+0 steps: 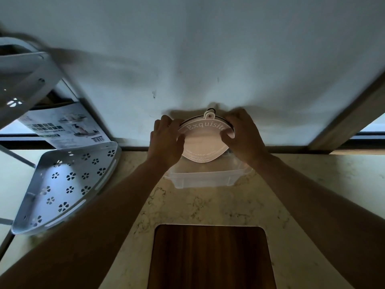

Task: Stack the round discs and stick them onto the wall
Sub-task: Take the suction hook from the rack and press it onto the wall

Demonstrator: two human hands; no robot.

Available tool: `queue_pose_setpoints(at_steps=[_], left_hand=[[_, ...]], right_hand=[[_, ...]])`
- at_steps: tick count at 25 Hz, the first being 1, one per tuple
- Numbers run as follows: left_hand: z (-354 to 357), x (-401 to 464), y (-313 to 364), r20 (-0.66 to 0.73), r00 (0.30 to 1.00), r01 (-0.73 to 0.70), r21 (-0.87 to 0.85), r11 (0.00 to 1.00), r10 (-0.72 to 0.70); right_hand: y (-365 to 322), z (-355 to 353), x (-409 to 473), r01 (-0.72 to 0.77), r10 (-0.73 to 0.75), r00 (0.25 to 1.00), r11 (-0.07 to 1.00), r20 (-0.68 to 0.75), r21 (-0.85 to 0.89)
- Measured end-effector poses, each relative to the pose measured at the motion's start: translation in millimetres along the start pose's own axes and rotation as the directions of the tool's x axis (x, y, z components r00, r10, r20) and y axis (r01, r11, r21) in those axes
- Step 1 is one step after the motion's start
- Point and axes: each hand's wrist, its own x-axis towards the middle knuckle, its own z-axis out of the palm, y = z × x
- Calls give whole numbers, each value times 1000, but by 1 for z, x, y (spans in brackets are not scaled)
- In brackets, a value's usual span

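A stack of round discs [203,142] stands upright against the pale wall [208,59] just above the counter. The front disc is pinkish white, printed "Exquisite", with a small hanging tab at its top. Dark edges of further discs show behind its rim. My left hand [166,140] grips the stack's left edge. At the right edge my right hand [243,134] holds it, thumb on the front face. Whether the stack touches the wall is hidden.
A clear plastic box [208,177] sits on the marble counter [208,205] right below the discs. A white corner rack with flower cut-outs [68,184] and a printed leaflet [62,126] stand at the left. A wooden board [210,257] lies near me. A wooden frame [354,117] rises at the right.
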Motion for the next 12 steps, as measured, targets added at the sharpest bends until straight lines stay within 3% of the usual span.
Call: queue_pose_setpoints(at_steps=[5,12], left_hand=[[-2,2,-1,12,998,58,-65,996,-57],[-20,5,-3,76,997,31,-41,999,-28]], right_hand=[[3,-2,2,-27,27,999,1000,31,-9],[-13,-28,8,91,-81,988,993,130,-75]])
